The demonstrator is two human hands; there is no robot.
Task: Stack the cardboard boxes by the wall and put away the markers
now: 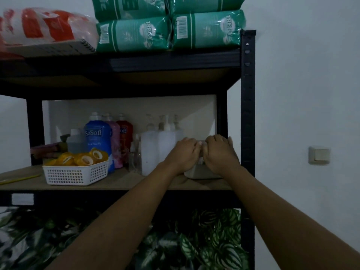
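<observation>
Reaching into the middle shelf (120, 182) of a dark metal rack, the left hand (184, 152) and right hand (220, 152) sit side by side atop a small pale container (202, 171) at the shelf's right end. The fingers curl down over its far top edge; whether they hold markers there I cannot tell. Left of the container stand translucent pump bottles (155, 149), then a blue SoSoft bottle (99, 137), and a white basket (76, 174) of yellow tape rolls (83, 158). Green packs (169, 30) lie on the top shelf.
</observation>
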